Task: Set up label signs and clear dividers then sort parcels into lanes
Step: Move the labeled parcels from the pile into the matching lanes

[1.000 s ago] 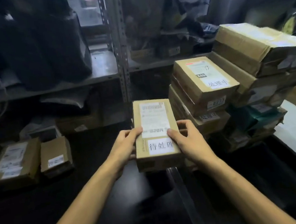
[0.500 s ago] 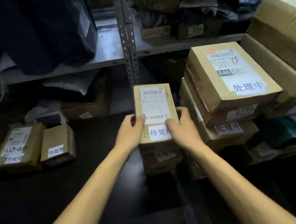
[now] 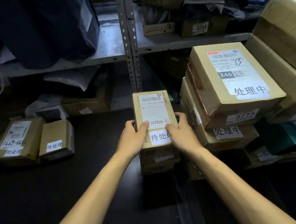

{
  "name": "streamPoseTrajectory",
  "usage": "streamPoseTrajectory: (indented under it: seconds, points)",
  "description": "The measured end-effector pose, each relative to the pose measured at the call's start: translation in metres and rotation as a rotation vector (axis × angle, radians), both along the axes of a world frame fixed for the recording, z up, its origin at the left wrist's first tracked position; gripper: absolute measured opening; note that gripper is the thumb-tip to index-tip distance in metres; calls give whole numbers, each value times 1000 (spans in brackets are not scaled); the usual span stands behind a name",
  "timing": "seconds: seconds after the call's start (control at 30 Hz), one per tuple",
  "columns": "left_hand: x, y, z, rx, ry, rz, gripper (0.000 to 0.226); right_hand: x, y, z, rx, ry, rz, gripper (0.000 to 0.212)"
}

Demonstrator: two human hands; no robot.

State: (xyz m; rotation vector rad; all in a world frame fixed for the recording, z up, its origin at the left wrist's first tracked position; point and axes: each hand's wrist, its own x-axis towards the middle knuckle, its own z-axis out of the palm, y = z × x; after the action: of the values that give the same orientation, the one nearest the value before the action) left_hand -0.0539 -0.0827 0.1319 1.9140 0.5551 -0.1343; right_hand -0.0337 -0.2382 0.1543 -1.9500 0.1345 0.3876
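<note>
- The left hand [image 3: 134,139] and the right hand [image 3: 182,135] grip a small brown parcel [image 3: 153,111] at the centre of the frame, one on each long side, with the thumbs pressed on its top face.
- The parcel bears a shipping label and a white 待处理 sticker, partly covered by the right thumb.
- It lies level over a short stack of boxes [image 3: 159,161] on the dark worktop [image 3: 70,200]; whether it touches the stack I cannot tell.
- At centre left, a larger parcel [image 3: 19,139] and a smaller parcel [image 3: 56,140] lie side by side.
- At the right, a tall pile of boxes [image 3: 230,80] marked 处理中 stands just beside the right hand.
- A clear divider [image 3: 188,217] runs up from the lower edge of the frame toward the stack.
</note>
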Motion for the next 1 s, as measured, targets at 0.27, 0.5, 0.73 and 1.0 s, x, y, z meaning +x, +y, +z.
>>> streamPoseTrajectory:
  seconds: [0.27,0.5,0.73,1.0]
  points:
    - [-4,-4,10,23,33,12,67,-3,-1,2,1,41,-36,52]
    - [-6,-8,25,75,-36,9,59,-14,-4,24,-12,2,-35,57]
    - [-12,5,50,59,-167,-33,47,-31,8,56,-29,-161,45,44]
    - [-44,53,88,147,-275,-68,22,-53,50,82,-87,-323,231,35]
